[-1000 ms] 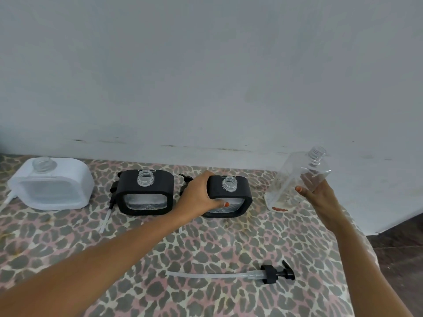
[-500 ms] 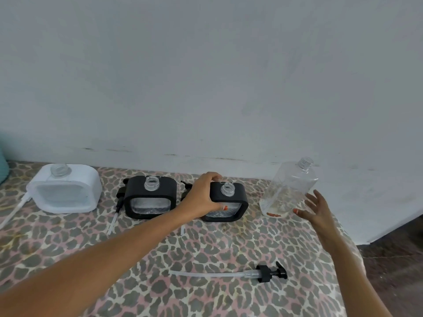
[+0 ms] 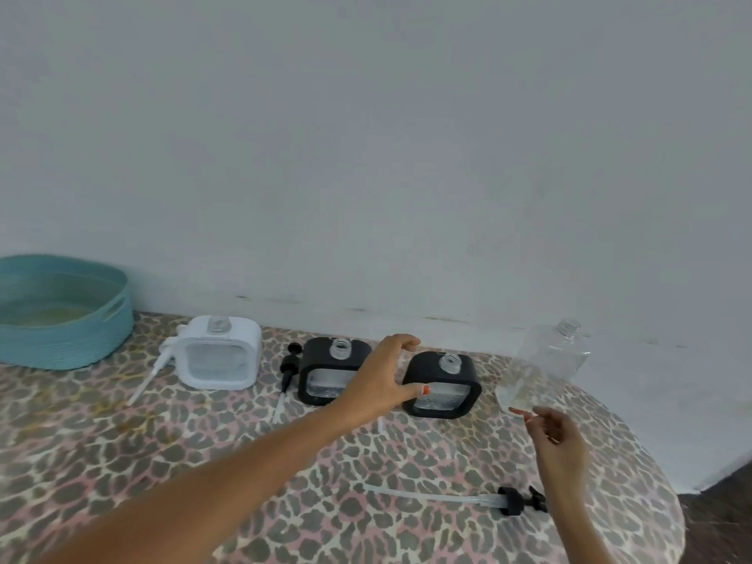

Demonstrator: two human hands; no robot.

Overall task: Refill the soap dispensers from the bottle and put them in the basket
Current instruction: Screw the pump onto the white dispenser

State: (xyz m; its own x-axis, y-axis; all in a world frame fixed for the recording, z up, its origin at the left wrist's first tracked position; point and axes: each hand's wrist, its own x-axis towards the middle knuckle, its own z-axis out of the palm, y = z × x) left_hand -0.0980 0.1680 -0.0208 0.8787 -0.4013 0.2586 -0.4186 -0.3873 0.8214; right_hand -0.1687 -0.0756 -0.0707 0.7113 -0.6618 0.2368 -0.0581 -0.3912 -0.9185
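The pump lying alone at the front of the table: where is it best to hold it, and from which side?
Pinch the pump by its black head, from above. It lies flat, head at the right end, nearest the free right hand; the thin clear tube pointing left would likely bend.

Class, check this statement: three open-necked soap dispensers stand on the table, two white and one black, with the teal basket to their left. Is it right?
No. The head view shows one white dispenser, plus a left black dispenser and a right black dispenser. The teal basket is to their left.
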